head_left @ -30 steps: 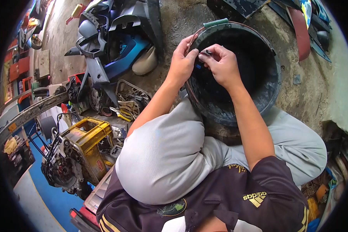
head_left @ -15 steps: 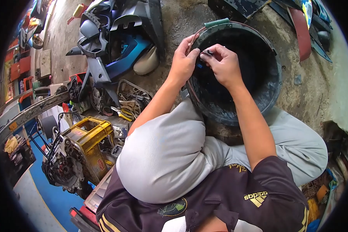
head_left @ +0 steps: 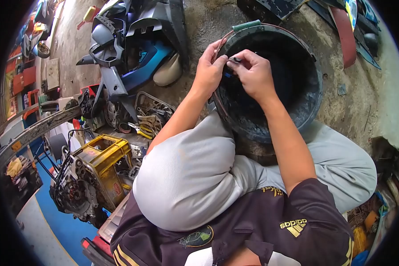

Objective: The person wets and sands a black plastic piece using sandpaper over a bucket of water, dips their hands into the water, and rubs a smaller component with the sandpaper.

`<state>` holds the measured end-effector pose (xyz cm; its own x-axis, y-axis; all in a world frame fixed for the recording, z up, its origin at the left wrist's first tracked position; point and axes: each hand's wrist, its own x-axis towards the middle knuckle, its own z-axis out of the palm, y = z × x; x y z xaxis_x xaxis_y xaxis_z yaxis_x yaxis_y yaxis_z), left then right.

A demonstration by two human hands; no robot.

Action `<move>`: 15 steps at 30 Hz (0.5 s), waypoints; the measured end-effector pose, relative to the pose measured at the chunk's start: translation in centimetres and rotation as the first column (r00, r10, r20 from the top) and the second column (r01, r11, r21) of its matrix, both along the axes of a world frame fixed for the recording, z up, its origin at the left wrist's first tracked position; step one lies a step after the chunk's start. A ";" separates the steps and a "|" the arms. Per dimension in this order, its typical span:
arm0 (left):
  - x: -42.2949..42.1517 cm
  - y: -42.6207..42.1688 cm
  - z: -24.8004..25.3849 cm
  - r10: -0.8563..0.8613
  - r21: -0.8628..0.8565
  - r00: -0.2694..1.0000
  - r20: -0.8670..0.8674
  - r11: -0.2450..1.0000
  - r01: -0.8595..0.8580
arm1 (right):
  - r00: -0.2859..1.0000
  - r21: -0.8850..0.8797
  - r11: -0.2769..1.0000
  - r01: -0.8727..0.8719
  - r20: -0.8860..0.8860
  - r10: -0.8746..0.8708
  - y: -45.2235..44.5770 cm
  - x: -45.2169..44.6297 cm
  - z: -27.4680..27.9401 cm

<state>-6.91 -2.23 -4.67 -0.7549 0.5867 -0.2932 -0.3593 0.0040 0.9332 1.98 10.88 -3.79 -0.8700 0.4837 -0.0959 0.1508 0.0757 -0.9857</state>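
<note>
Both of my hands meet over the left rim of a large black bucket [head_left: 312,104]. My left hand [head_left: 210,68] is closed, thumb against fingers, beside the bucket's wire handle; what it pinches is hidden. My right hand [head_left: 255,73] pinches a small dark piece [head_left: 236,60] between thumb and forefinger, close to my left thumb. The piece is too small to make out. A green grip [head_left: 247,25] on the bucket's handle lies at the top of the rim, and the bucket's inside is dark.
Motorcycle body panels [head_left: 144,66] lie at the upper left. Yellow-handled pliers [head_left: 142,131] and metal parts are left of my knee. A yellow crate [head_left: 103,153] stands beside an engine [head_left: 77,190]. A red panel [head_left: 342,37] is at the upper right.
My right hand has shifted very slightly left, closer to my left thumb. The bucket and my left hand look nearly unmoved.
</note>
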 end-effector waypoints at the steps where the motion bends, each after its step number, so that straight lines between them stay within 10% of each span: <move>1: -0.4 0.1 0.3 -0.004 0.008 0.999 0.034 1.000 0.004 | 0.999 -0.049 0.998 0.025 0.034 -0.024 0.4 0.2 -1.0; 15: 0.0 0.4 -0.1 0.053 -0.018 0.995 -0.083 0.998 -0.055 | 0.992 -0.097 0.991 0.087 0.099 -0.078 0.3 0.5 -0.7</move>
